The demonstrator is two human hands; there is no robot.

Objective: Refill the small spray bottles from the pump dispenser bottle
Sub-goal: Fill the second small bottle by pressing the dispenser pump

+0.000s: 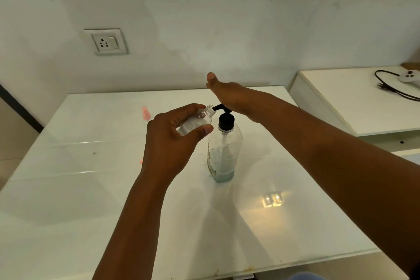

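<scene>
Left hand grips small clear spray bottle, its open neck at the black nozzle. Flat right hand presses tall clear pump bottle, mid-table. Pump slowly, keeping the neck under the spout.

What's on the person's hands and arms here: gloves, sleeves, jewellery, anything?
Nothing worn that shows. The left hand and right hand are bare, no gloves, and no rings are visible. Both forearms are uncovered up to the frame edge: no sleeves, watch, bands or markings in view. The right hand's fingers are largely hidden behind it, so they cannot be checked.

Dim, greenish light; a warm lamp glare reflects on the glossy table; soft focus, wide-angle bending at edges.
</scene>
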